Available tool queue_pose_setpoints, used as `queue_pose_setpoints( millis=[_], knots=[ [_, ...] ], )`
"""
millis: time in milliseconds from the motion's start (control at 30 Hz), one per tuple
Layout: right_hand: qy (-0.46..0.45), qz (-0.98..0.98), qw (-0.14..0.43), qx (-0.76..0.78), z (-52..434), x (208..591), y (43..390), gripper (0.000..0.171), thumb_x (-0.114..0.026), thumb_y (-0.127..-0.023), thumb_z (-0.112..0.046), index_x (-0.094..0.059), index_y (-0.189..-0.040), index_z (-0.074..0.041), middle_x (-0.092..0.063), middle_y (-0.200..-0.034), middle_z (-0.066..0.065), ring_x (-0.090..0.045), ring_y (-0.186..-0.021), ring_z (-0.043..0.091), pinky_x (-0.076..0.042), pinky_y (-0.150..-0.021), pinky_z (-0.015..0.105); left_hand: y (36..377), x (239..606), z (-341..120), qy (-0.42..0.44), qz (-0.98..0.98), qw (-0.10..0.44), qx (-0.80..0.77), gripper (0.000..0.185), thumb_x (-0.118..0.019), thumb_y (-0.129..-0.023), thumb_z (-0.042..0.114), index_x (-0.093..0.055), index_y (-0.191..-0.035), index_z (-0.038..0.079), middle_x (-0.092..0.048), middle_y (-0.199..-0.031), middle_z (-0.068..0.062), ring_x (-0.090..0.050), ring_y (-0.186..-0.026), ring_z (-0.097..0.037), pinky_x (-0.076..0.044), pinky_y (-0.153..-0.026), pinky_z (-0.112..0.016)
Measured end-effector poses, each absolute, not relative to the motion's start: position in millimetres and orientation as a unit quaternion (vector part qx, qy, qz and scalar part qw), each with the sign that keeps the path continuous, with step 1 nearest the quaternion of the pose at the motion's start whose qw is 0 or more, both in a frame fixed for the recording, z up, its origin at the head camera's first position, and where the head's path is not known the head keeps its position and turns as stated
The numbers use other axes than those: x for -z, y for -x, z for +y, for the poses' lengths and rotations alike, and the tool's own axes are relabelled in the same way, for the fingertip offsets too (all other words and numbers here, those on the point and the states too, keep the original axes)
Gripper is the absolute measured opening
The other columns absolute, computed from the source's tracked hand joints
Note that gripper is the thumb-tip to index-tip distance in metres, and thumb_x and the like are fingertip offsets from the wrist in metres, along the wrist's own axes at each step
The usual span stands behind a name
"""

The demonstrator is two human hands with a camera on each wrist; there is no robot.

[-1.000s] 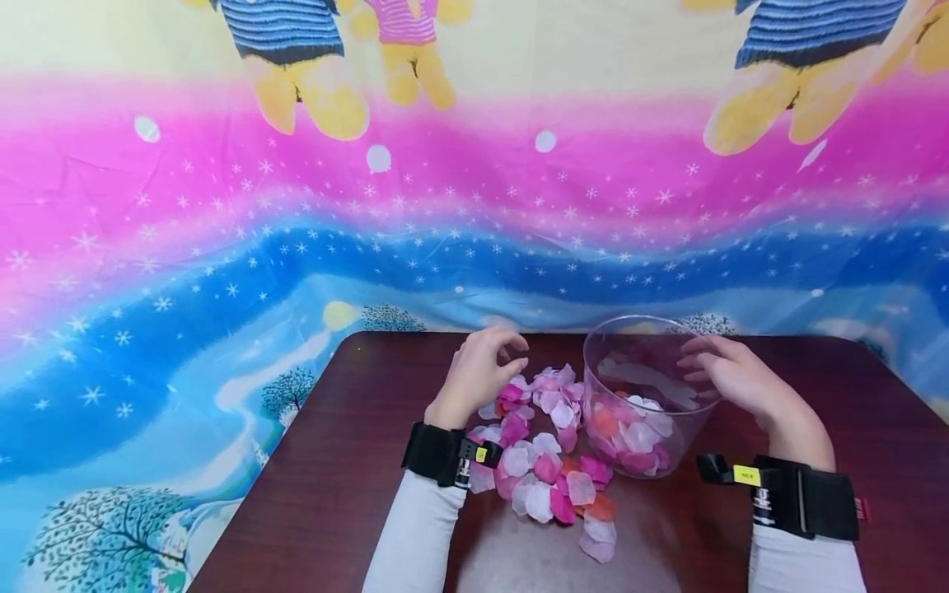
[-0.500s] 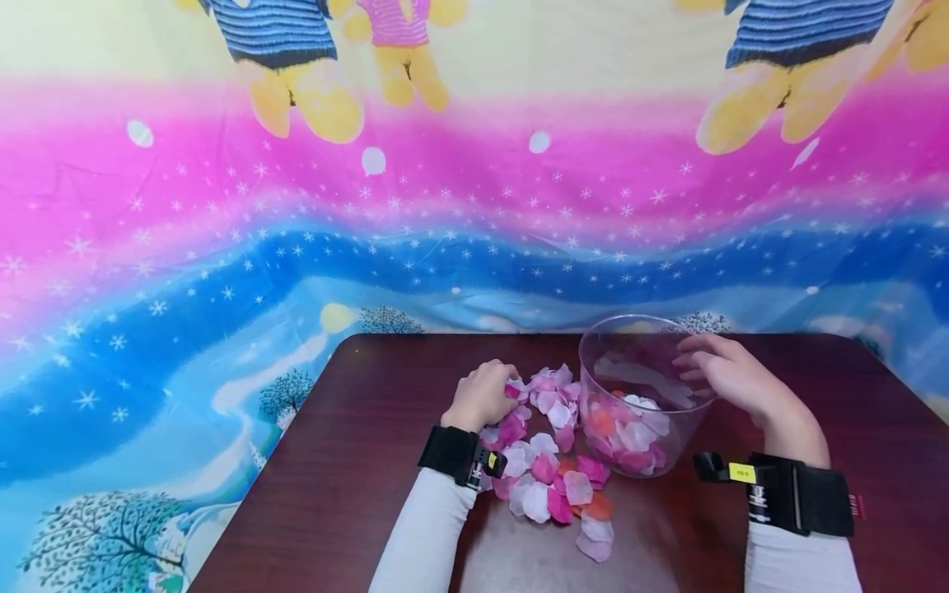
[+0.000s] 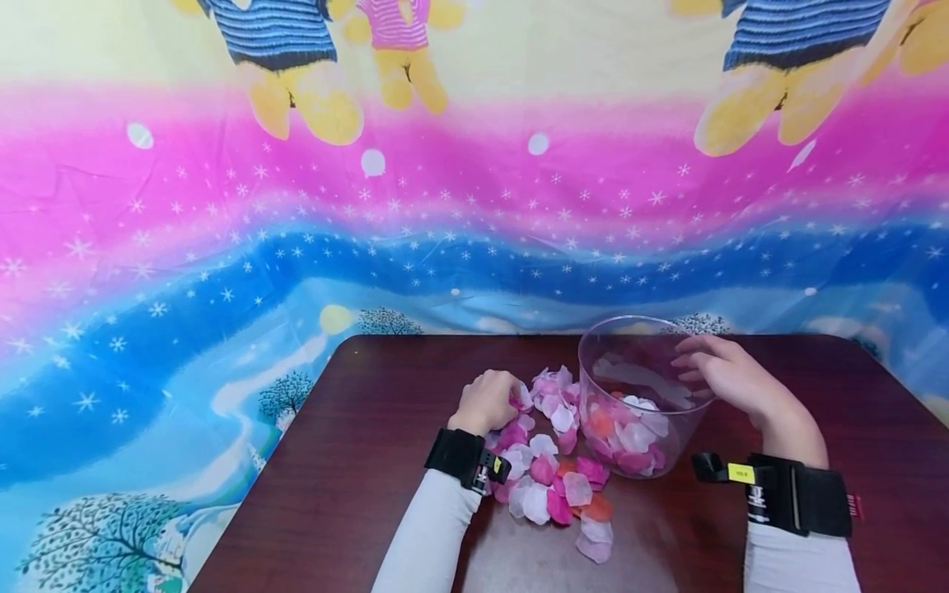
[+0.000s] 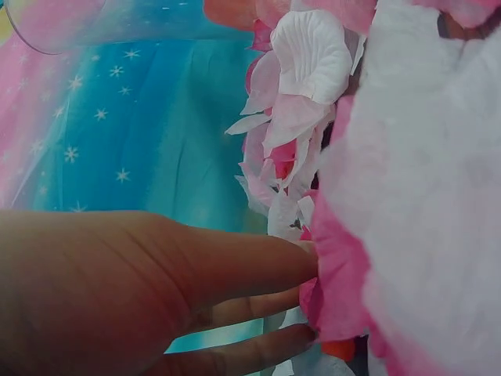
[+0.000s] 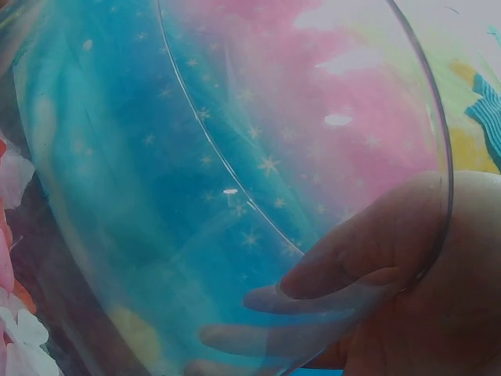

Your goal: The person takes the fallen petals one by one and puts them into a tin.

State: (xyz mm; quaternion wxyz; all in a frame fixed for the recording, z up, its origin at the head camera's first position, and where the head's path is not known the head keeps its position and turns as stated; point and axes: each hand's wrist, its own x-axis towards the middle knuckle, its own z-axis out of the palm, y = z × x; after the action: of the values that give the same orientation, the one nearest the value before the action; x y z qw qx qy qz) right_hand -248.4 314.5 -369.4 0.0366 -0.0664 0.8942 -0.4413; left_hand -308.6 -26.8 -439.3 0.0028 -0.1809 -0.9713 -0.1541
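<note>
My left hand (image 3: 485, 401) reaches palm-down into the left side of a loose pile of petals (image 3: 544, 469) in white, pinks and orange. In the left wrist view its thumb and fingertips pinch at a bright pink petal (image 4: 342, 274); how many petals they hold I cannot tell. A large white petal (image 4: 423, 157) fills that view's right side, close to the camera. My right hand (image 3: 730, 372) holds the rim of a clear plastic bucket (image 3: 685, 428) at its right side. Through the clear wall the right wrist view shows its thumb and fingers. Several petals lie in the bucket's bottom.
Everything stands on a dark reddish-brown table (image 3: 334, 494). A printed cloth (image 3: 474, 189) with snowflakes and bears hangs right behind its far edge. Loose petals (image 3: 596, 539) trail toward the near side, left of the bucket.
My left hand has come down from above the petals, its fingers now in among them, and moved slightly right. My right hand and the bucket have stayed about where they were.
</note>
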Motion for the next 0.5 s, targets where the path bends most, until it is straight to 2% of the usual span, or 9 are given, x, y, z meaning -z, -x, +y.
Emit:
queue_pose_setpoints(
  millis=[200,367,500],
  knots=[
    [0.067,0.895,0.035,0.441,314.5,369.0,248.3,0.046,-0.026,-0.110,-0.015,-0.036,-0.144,0.014,-0.051,-0.138,0.039,-0.057,-0.121,0.053,-0.059,-0.084,0.048,308.0,438.8,-26.3,0.180,-0.970,0.009,0.165,0.008,-0.077,-0.089,0.011,-0.080,-0.089,0.018,-0.073,-0.094,0.000,-0.062,-0.080,-0.017,-0.051,-0.067,-0.035],
    [0.064,0.895,0.035,0.440,314.6,369.8,248.7,0.046,-0.026,-0.110,-0.014,-0.036,-0.144,0.014,-0.051,-0.137,0.039,-0.057,-0.122,0.053,-0.059,-0.084,0.048,307.4,437.6,-27.3,0.186,-0.964,0.017,0.188,0.012,-0.073,-0.091,0.006,-0.078,-0.082,0.013,-0.068,-0.082,0.000,-0.056,-0.070,-0.015,-0.046,-0.062,-0.032],
    [0.065,0.895,0.034,0.440,314.9,370.5,249.1,0.046,-0.026,-0.110,-0.014,-0.037,-0.144,0.014,-0.052,-0.137,0.039,-0.057,-0.122,0.053,-0.059,-0.084,0.048,306.6,434.8,-30.1,0.187,-0.957,0.015,0.223,0.011,-0.071,-0.092,0.004,-0.080,-0.089,0.009,-0.070,-0.086,-0.002,-0.057,-0.069,-0.015,-0.049,-0.064,-0.031]
  ],
)
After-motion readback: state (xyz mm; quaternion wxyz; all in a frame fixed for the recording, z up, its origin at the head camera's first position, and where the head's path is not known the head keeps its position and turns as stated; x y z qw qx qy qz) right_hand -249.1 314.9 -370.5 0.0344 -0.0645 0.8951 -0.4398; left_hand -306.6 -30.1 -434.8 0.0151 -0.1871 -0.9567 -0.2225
